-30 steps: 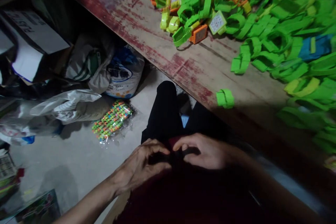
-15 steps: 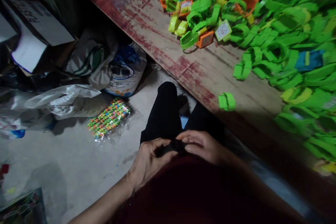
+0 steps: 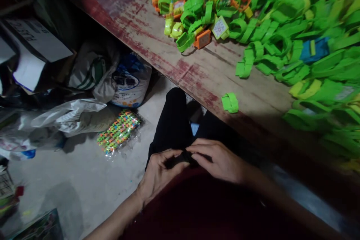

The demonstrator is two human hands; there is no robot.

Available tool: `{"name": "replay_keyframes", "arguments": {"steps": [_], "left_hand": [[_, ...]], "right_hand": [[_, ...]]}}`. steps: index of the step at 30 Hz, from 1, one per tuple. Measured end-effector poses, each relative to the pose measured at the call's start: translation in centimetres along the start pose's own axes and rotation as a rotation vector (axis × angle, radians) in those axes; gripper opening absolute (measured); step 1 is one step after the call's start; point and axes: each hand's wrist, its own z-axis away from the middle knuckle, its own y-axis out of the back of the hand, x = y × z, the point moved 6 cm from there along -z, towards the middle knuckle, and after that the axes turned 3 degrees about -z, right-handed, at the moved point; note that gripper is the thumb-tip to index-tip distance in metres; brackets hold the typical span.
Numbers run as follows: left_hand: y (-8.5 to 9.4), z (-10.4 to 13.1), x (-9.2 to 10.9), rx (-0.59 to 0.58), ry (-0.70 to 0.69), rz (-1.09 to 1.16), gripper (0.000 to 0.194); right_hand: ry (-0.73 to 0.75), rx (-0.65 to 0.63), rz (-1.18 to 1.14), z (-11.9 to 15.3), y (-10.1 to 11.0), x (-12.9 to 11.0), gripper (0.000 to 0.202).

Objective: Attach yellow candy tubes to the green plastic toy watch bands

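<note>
At the waist, over dark trousers (image 3: 171, 123), my left hand (image 3: 160, 168) and my right hand (image 3: 215, 157) meet at a small black item (image 3: 184, 157). Fingers and thumb of each hand pinch it from either side. Too dark to make out, it could be cloth or a strap. The dark red top (image 3: 197, 202) lies just below the hands. Beyond my right hand, a lone green plastic band (image 3: 230, 102) rests near the edge of the worn wooden table (image 3: 197, 78).
Green, yellow, orange and blue toy watches (image 3: 270, 41) are heaped on the table. On the floor at left lie a clear packet of colourful pieces (image 3: 119, 131), a white and blue sack (image 3: 131, 82), plastic bags (image 3: 81, 116) and an opened carton (image 3: 36, 41).
The view has shifted, so the table and heap appear further left. Both hands keep their pinch at the black item, with my right hand slightly further left in the picture.
</note>
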Motion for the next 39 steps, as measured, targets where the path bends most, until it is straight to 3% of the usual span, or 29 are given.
{"name": "replay_keyframes", "arguments": {"steps": [5,10,15,22,31,35,39], "left_hand": [[-0.6,0.0,-0.2,0.016,-0.012,-0.038,0.019],[-0.8,0.1,-0.1,0.019,0.017,-0.019,0.017],[-1.0,-0.2,-0.2,0.019,0.066,-0.008,0.019],[-1.3,-0.5,-0.6,0.005,0.180,0.056,0.024],[-1.3,-0.5,-0.5,-0.005,0.223,0.062,0.027],[-1.3,-0.5,-0.7,0.012,0.153,0.061,0.022],[-1.3,-0.5,-1.4,0.039,0.114,0.029,0.021]], "right_hand": [[0.020,-0.088,0.027,0.3,0.1,0.3,0.028],[0.092,-0.084,0.095,0.4,-0.3,0.4,0.029],[0.178,0.052,0.177,0.6,-1.2,0.7,0.029],[0.098,0.229,0.232,0.7,-1.3,1.2,0.030],[0.048,0.100,0.022,0.9,-0.4,1.3,0.028],[0.058,0.120,0.200,0.7,-0.9,1.2,0.024],[0.135,0.258,0.377,0.4,-0.7,0.2,0.024]]}}
